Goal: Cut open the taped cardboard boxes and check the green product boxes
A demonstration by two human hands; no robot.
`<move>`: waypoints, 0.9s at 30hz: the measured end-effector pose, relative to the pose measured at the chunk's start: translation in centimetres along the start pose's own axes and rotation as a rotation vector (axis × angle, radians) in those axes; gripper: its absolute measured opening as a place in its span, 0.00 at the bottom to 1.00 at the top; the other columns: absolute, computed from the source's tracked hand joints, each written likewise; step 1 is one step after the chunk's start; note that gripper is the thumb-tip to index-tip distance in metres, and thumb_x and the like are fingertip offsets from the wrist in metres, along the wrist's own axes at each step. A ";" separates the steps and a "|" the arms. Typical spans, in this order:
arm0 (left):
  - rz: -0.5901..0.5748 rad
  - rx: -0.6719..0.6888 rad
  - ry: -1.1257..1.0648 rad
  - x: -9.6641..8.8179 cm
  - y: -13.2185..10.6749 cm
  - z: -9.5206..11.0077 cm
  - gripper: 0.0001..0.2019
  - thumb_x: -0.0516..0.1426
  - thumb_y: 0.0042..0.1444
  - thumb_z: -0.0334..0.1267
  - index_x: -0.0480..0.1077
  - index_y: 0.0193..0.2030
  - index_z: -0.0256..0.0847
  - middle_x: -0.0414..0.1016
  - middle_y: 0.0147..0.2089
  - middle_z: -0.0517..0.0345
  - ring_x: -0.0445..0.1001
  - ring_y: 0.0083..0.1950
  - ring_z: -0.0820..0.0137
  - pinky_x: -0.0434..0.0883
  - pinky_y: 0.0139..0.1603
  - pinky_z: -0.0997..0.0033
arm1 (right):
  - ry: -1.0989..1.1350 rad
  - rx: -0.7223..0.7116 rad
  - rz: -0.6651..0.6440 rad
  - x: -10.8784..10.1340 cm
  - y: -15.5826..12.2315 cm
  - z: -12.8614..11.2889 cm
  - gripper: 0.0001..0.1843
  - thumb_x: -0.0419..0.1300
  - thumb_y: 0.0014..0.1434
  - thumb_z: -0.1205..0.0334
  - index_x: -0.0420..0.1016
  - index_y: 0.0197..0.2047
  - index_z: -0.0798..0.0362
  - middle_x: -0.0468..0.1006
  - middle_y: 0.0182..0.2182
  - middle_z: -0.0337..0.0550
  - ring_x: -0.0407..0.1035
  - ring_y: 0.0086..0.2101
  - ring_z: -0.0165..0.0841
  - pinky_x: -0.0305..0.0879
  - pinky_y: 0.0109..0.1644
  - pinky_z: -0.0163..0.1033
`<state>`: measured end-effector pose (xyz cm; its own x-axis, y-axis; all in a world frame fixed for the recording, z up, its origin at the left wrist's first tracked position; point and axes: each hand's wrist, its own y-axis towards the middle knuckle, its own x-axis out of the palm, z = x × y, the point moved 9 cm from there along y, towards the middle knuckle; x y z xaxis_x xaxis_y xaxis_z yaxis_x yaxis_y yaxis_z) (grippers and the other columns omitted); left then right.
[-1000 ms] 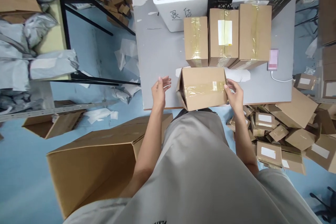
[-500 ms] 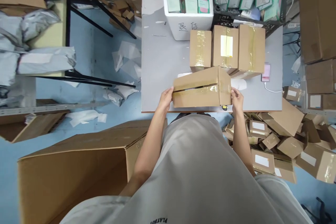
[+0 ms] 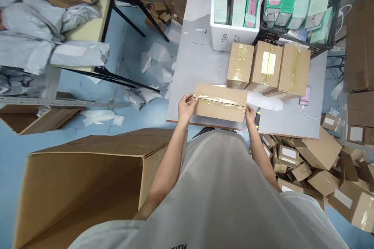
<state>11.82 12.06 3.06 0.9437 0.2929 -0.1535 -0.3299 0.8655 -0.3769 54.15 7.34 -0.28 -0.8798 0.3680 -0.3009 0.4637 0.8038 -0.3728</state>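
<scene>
Near the front edge of the grey table (image 3: 204, 62) I hold a long brown cardboard box (image 3: 219, 113) by its two ends. Clear tape and a narrow dark slit run along its upper face. My left hand (image 3: 187, 108) is closed on the left end, thumb on top. At the right end, the fingers of my right hand (image 3: 250, 116) grip the lower corner. A black and yellow utility knife (image 3: 257, 118) lies just right of that hand. Behind the box, a white sheet-like item (image 3: 265, 102) lies partly covered.
Three taped boxes (image 3: 264, 66) stand behind, by a white foam bin (image 3: 233, 39) and a black crate (image 3: 321, 48) of green cartons. A phone (image 3: 305, 95) with a cable lies right. A large open carton (image 3: 84, 179) stands lower left; discarded boxes (image 3: 302, 171) pile up lower right.
The box has turned so its slit side faces up more, and its right end has come away from the three boxes. The knife is now in fuller view. My view has shifted left.
</scene>
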 end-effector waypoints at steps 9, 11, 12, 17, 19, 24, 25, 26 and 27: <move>-0.004 -0.026 0.041 -1.3 -1.5 1.1 0.22 0.67 0.63 0.46 0.81 0.60 0.37 0.82 0.46 0.52 0.79 0.47 0.62 0.77 0.57 0.64 | 0.034 -0.143 -0.082 -1.7 -4.8 -7.9 0.31 0.68 0.62 0.31 0.85 0.49 0.51 0.90 0.47 0.51 0.83 0.50 0.42 0.79 0.59 0.48; 0.003 -0.048 -0.003 -1.5 -1.9 1.2 0.22 0.66 0.61 0.44 0.82 0.59 0.37 0.77 0.39 0.57 0.78 0.46 0.62 0.76 0.56 0.65 | 0.005 -0.212 -0.119 -0.8 -5.0 -9.9 0.32 0.68 0.64 0.32 0.85 0.56 0.51 0.90 0.52 0.53 0.83 0.53 0.43 0.78 0.64 0.51; 0.010 -0.057 -0.015 -1.6 -2.2 1.2 0.21 0.65 0.60 0.42 0.82 0.59 0.37 0.75 0.36 0.58 0.78 0.46 0.61 0.76 0.56 0.64 | -0.047 -0.261 -0.140 -0.3 -5.0 -11.0 0.33 0.68 0.65 0.33 0.84 0.59 0.51 0.89 0.56 0.55 0.83 0.55 0.44 0.78 0.66 0.53; -0.005 -0.068 -0.033 -2.5 -4.3 0.9 0.22 0.60 0.57 0.36 0.81 0.58 0.39 0.81 0.43 0.53 0.81 0.53 0.59 0.77 0.64 0.60 | -0.701 -0.614 -0.304 3.2 -4.9 -15.3 0.35 0.74 0.66 0.47 0.78 0.72 0.48 0.73 0.75 0.60 0.65 0.75 0.55 0.64 0.78 0.66; -0.006 -0.078 -0.034 -3.3 -5.2 0.4 0.23 0.60 0.56 0.35 0.80 0.59 0.41 0.84 0.54 0.48 0.82 0.61 0.57 0.76 0.69 0.58 | -0.944 -0.714 -0.363 4.5 -4.9 -16.0 0.34 0.75 0.65 0.56 0.78 0.72 0.50 0.69 0.78 0.61 0.58 0.79 0.59 0.58 0.81 0.70; -0.062 -0.116 -0.006 -5.3 -7.0 -1.2 0.25 0.66 0.55 0.37 0.79 0.62 0.44 0.81 0.68 0.44 0.76 0.75 0.49 0.75 0.75 0.51 | -1.171 -0.875 -0.570 7.2 -5.7 -16.9 0.31 0.73 0.67 0.61 0.79 0.71 0.52 0.75 0.74 0.60 0.59 0.78 0.60 0.52 0.83 0.71; -0.083 -0.121 0.004 -5.5 -7.4 -1.6 0.26 0.66 0.55 0.38 0.79 0.62 0.45 0.80 0.70 0.44 0.74 0.76 0.49 0.75 0.75 0.50 | -1.177 -0.890 -0.602 7.5 -5.9 -17.1 0.28 0.71 0.68 0.61 0.80 0.70 0.51 0.77 0.72 0.59 0.61 0.77 0.59 0.52 0.84 0.70; -0.101 -0.126 0.014 -5.9 -7.8 -2.0 0.27 0.66 0.55 0.39 0.79 0.63 0.46 0.80 0.71 0.45 0.74 0.77 0.48 0.75 0.76 0.49 | -1.174 -0.902 -0.628 7.7 -6.0 -17.4 0.25 0.70 0.69 0.61 0.82 0.67 0.51 0.79 0.69 0.58 0.63 0.75 0.57 0.52 0.84 0.70; -0.117 -0.130 0.024 -6.2 -8.3 -2.4 0.28 0.66 0.56 0.40 0.79 0.64 0.47 0.79 0.72 0.45 0.72 0.78 0.47 0.74 0.76 0.49 | -1.162 -0.912 -0.646 7.9 -6.1 -17.8 0.21 0.68 0.70 0.62 0.84 0.65 0.49 0.82 0.66 0.56 0.66 0.73 0.56 0.52 0.84 0.69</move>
<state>8.66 2.05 4.91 0.9757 0.1820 -0.1223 -0.2190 0.8330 -0.5081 42.54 13.63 15.25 -0.1450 -0.3199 -0.9363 -0.5218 0.8287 -0.2023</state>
